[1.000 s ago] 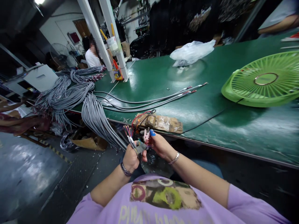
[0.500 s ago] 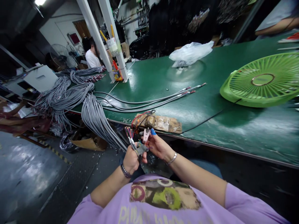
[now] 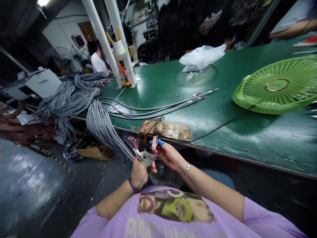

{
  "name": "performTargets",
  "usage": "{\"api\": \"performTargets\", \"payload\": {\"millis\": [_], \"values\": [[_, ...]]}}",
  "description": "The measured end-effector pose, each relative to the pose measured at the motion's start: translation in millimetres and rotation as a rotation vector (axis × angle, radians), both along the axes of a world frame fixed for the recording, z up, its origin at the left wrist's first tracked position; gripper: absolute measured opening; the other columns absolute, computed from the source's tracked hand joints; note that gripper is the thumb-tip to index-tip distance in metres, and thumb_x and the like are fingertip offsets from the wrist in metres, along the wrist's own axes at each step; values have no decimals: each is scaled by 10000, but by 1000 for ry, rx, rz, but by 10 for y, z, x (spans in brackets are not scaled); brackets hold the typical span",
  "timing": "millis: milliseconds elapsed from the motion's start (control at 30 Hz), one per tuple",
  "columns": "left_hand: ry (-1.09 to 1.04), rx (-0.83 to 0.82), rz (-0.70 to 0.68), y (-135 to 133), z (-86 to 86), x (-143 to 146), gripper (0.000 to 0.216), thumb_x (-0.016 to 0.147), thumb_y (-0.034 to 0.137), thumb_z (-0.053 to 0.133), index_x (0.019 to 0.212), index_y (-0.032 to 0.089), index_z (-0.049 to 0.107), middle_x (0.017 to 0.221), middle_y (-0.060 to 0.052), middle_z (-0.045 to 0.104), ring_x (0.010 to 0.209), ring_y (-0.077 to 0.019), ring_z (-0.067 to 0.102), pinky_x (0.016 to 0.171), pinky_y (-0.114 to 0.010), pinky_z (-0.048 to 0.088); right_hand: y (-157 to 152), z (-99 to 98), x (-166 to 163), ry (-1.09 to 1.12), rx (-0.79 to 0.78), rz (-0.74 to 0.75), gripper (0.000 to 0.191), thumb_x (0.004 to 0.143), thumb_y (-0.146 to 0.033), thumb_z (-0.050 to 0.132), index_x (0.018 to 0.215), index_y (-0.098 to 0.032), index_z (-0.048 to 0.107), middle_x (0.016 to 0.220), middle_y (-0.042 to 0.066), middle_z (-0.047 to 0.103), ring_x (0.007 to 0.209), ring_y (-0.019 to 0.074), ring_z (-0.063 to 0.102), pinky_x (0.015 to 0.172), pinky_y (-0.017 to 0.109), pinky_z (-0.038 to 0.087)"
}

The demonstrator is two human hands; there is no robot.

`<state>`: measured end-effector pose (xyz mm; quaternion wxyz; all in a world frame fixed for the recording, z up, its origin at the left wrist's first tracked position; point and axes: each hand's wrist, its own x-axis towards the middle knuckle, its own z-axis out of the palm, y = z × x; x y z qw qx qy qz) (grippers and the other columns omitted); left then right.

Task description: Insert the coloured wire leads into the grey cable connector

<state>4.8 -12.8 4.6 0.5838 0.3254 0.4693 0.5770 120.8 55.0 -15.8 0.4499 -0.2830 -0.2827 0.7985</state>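
My left hand (image 3: 139, 170) is closed round a grey cable end (image 3: 145, 159) whose coloured inner wires (image 3: 132, 142) fan out above my fist. My right hand (image 3: 168, 154) is closed too; it pinches a small pink-and-white tool (image 3: 154, 142) beside the stripped wires, and one fingertip wears a blue cap (image 3: 160, 142). Both hands hover in front of my lap, just below the near edge of the green table (image 3: 173, 82). The cable runs left into a thick bundle of grey cables (image 3: 99, 122) hanging over the table edge.
Several loose grey cables (image 3: 158, 107) lie across the table. A taped brown block with red wires (image 3: 170, 130) sits at the near edge. A green fan grille (image 3: 277, 86) lies at right, a plastic bag (image 3: 201, 56) farther back. A seated person (image 3: 97, 59) is at far left.
My left hand has tilted, so the fanned wire ends lean a little to the left. My right hand with the small tool has shifted slightly lower and closer to them.
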Motion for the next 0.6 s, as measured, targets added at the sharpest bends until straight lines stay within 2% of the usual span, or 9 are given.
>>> {"api": "performTargets", "payload": {"millis": [67, 133, 333, 600], "values": [[-7, -5, 2, 29, 0, 10, 257, 682, 356, 687, 655, 148, 537, 452, 37, 549, 325, -70, 468, 342, -173, 386, -12, -2, -1, -121, 103, -119, 303, 730, -468, 653, 727, -165, 640, 663, 3, 604, 564, 91, 468, 563, 234, 372], [-12, -13, -3, 52, -4, 19, 259, 672, 355, 690, 647, 146, 540, 447, 35, 548, 320, -73, 466, 334, -176, 388, -14, -1, -3, -185, 165, -170, 320, 730, -487, 646, 712, -168, 645, 660, 6, 613, 559, 90, 458, 559, 233, 358], [-34, -47, 4, 88, -11, 25, 251, 643, 346, 699, 659, 147, 547, 443, 38, 549, 321, -69, 466, 330, -164, 386, 25, 4, -45, 101, -28, 60, 359, 690, -522, 676, 753, -170, 654, 671, 7, 605, 603, 110, 490, 588, 256, 387], [0, -74, 6, 103, -49, 25, 265, 647, 353, 698, 645, 150, 528, 431, 42, 536, 313, -68, 457, 325, -163, 374, 69, -63, -106, 181, -69, 1, 316, 703, -471, 694, 748, -161, 655, 669, 5, 616, 602, 105, 492, 593, 254, 383]]}}
